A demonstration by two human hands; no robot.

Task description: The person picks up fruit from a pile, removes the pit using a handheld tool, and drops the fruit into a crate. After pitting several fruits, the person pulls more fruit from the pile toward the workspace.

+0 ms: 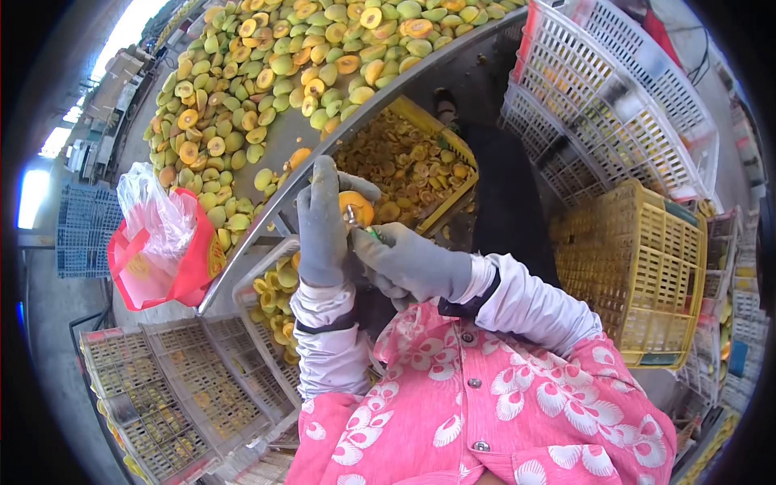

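My left hand (322, 230), in a grey glove, is wrapped around a peach half (360, 208), its orange cut face turned toward my right hand. Gripped in my gloved right hand (416, 260) is a small pitting knife (350, 214) with a metal tip and a bit of green handle showing. The tip rests at the cut face, over the middle of the fruit. My fingers hide most of the handle. Both hands are above my lap, close to the metal table edge (356, 121).
Many halved peaches (323, 56) cover the table ahead. Below its edge stands a yellow crate (465, 194) of pits and scraps. A white crate (246, 303) of peach halves is by my left arm. Stacked white crates (606, 97), another yellow crate (630, 275) and a red bag (153, 267) surround me.
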